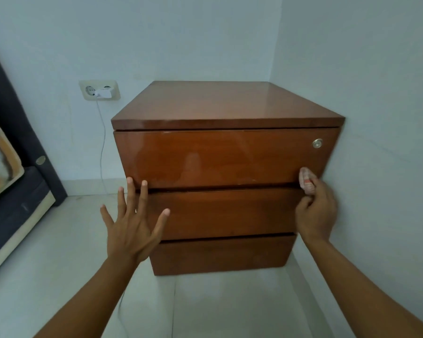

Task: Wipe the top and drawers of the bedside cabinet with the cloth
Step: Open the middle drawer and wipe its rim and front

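**A:** We've only got the head view to go on. The bedside cabinet [227, 106] sits on the floor [59, 264] in the corner, with its right side close against the wall [376, 118]. Our right hand [316, 211] has the cloth [307, 180] pinched into a small wad, fingers curled round it. It's at the right end of the gap between the top drawer [217, 157] and the middle drawer [225, 211]. Our left hand [130, 225] is wide open, fingers fanned, tips up by the top drawer's lower left corner. We can't tell if they actually touch.

**B:** Agreed. We'd guess the cloth is soft and light, so it'll squash into that gap fine. Wadded that small it covers little, though, so a flatter pad under our fingers should suit the drawer fronts better. The wood looks glossy and hard, probably slick, so the cloth ought to glide. We see no handles, just a lock [317, 143] top right, so we'd hook our fingers under a drawer's lower lip to pull it. The cabinet looks heavy enough to stay put, but bracing it with the left palm wouldn't hurt. The bottom drawer [220, 254] sits lowest, near the floor.
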{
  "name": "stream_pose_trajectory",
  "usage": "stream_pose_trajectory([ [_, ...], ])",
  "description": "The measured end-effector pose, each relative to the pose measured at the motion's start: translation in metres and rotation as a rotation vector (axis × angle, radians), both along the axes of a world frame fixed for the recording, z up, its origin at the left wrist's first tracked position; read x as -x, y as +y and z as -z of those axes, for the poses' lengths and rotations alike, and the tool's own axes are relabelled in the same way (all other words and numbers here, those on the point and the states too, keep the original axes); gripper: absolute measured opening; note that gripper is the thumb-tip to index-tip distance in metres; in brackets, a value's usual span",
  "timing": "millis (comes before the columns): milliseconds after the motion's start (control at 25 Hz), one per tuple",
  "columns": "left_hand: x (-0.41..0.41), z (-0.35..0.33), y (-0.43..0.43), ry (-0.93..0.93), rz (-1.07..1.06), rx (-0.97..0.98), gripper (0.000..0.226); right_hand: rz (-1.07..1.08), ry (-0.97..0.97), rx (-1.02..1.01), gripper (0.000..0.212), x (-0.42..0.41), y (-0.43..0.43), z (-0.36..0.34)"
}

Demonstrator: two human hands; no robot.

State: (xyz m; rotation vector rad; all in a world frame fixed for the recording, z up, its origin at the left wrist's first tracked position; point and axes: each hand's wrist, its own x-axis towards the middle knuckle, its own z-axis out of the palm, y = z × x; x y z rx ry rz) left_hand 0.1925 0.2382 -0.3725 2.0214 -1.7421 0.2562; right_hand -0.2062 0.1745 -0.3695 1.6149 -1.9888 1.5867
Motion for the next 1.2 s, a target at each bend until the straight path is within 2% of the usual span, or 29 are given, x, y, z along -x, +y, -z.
stream_pose_trajectory([
  [40,0.003,0.001,0.001,0.013,-0.018,0.002,0.089,0.008,-0.031,-0.004,0.038,-0.006,0.01,-0.005],
  [120,0.008,0.001,0.005,0.025,-0.051,-0.001,0.086,-0.054,0.036,-0.072,0.031,-0.02,0.031,-0.012],
  [280,0.012,-0.01,0.012,0.12,-0.118,0.004,0.072,-0.244,0.317,-0.249,0.049,-0.057,0.048,-0.033],
  [400,0.005,-0.015,0.005,0.248,-0.11,-0.039,0.071,-0.235,0.508,-0.345,0.054,-0.079,0.044,-0.031],
  [480,-0.002,-0.018,0.002,0.246,-0.06,-0.056,0.072,-0.238,0.528,-0.401,0.063,-0.082,0.045,-0.03],
  [640,-0.013,-0.018,-0.004,0.225,0.045,-0.088,0.074,-0.233,0.539,-0.413,0.062,-0.079,0.039,-0.028],
  [800,-0.016,-0.011,-0.006,0.242,0.08,-0.115,0.079,-0.208,0.571,-0.545,0.07,-0.082,0.036,-0.02],
  [1200,-0.032,-0.006,-0.003,0.1,0.117,-0.146,0.084,-0.244,0.708,-0.641,0.082,-0.079,0.026,-0.032],
])
